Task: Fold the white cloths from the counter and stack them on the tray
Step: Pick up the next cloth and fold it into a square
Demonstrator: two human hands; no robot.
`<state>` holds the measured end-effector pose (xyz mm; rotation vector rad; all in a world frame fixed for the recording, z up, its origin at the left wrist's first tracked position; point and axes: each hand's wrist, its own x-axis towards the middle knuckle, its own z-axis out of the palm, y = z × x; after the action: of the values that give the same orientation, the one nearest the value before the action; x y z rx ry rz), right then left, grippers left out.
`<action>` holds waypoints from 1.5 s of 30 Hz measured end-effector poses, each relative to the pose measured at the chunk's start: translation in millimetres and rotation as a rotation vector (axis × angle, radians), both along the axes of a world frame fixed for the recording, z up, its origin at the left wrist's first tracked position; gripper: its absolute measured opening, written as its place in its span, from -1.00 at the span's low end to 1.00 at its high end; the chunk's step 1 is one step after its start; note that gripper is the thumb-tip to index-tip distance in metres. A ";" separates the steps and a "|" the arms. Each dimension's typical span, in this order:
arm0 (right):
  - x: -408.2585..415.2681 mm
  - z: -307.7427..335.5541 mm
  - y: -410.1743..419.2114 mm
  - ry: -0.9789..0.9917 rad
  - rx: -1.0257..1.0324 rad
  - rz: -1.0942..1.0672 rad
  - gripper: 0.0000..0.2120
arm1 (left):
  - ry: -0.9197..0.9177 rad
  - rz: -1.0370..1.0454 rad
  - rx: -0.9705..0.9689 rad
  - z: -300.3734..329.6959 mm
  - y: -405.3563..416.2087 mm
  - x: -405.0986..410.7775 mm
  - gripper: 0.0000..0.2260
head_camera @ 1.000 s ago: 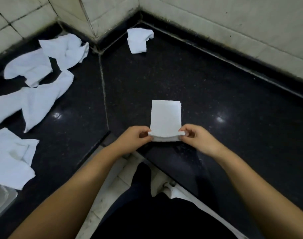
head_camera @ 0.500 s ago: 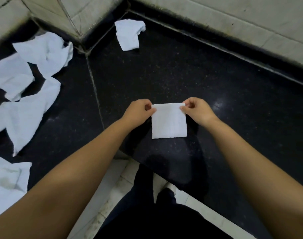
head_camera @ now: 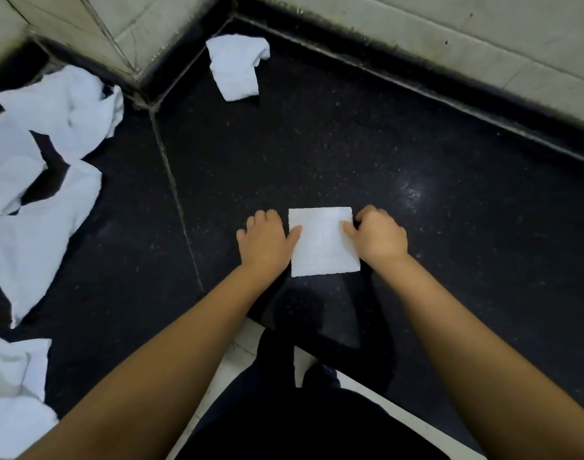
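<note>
White folded cloth (head_camera: 323,241) lies flat at centre, pinned by left hand's (head_camera: 265,239) thumb at nine o'clock and right hand's (head_camera: 378,237) at three. Risk: layers springing open on release.

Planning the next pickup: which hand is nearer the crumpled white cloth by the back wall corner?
Left. The left hand lies below the crumpled white cloth; the right hand is farther right.

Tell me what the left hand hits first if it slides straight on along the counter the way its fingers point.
Probably nothing: the left hand points away from the body, over bare black counter; the crumpled cloth lies near that line, depth unclear.
</note>
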<state>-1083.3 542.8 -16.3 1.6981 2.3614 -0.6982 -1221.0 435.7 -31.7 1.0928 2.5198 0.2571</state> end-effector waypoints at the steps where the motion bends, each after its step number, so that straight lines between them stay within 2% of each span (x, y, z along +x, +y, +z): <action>1: -1.2 -0.3 -3.4 -0.038 0.011 0.011 -0.64 | 0.027 -0.012 -0.038 -1.2 -0.5 5.1 -0.60; 5: -10.2 3.0 -12.0 -0.109 0.014 0.055 -0.71 | 0.047 -0.014 -0.110 4.5 12.3 21.2 -0.73; 8: -9.0 8.8 -12.7 -0.042 -0.065 0.049 -0.76 | -0.065 0.048 -0.080 14.3 18.9 25.4 -0.80; 10: -0.3 15.6 -10.8 0.128 -0.175 -0.051 -0.87 | -0.240 0.135 0.038 22.8 14.7 25.2 -0.91; 12: 12.6 25.1 -10.1 0.359 -0.287 -0.170 -0.92 | -0.450 0.267 0.223 32.4 7.0 28.6 -0.91; 16: 47.9 44.9 -17.6 0.727 -0.530 -0.386 -0.87 | -0.826 0.478 0.476 53.8 -9.2 54.9 -0.56; 18: 66.9 53.3 -24.1 0.829 -0.605 -0.416 -0.90 | -0.945 0.521 0.511 60.8 -17.3 71.6 -0.56; 21: 94.8 63.3 -40.7 0.977 -0.660 -0.446 -0.90 | -1.090 0.538 0.550 67.3 -31.4 93.9 -0.69; 25: 132.8 69.5 -68.4 1.080 -0.680 -0.495 -0.82 | -1.191 0.537 0.570 71.9 -51.5 117.6 -0.75; 28: 160.9 70.8 -89.8 1.114 -0.665 -0.520 -0.81 | -1.329 0.561 0.534 71.8 -63.1 132.9 -0.68; 33: 207.7 74.1 -137.8 1.180 -0.549 -0.607 -0.84 | -1.560 0.528 0.285 70.3 -84.3 169.7 -0.71; 36: 240.0 71.6 -180.5 1.195 -0.459 -0.713 -0.86 | -1.552 0.447 0.195 65.6 -105.8 199.2 -0.78; 40: 285.8 60.3 -250.8 1.147 -0.359 -0.866 -0.86 | -1.490 0.267 0.181 52.9 -141.5 241.9 -0.92; 45: 357.6 50.7 -324.2 1.191 -0.254 -1.131 -0.87 | -1.475 0.018 0.029 47.4 -175.9 318.8 -0.89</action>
<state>-725.8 218.6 34.4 2.8497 1.1461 -2.5728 -902.2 259.8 15.7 0.4857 1.1799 0.7526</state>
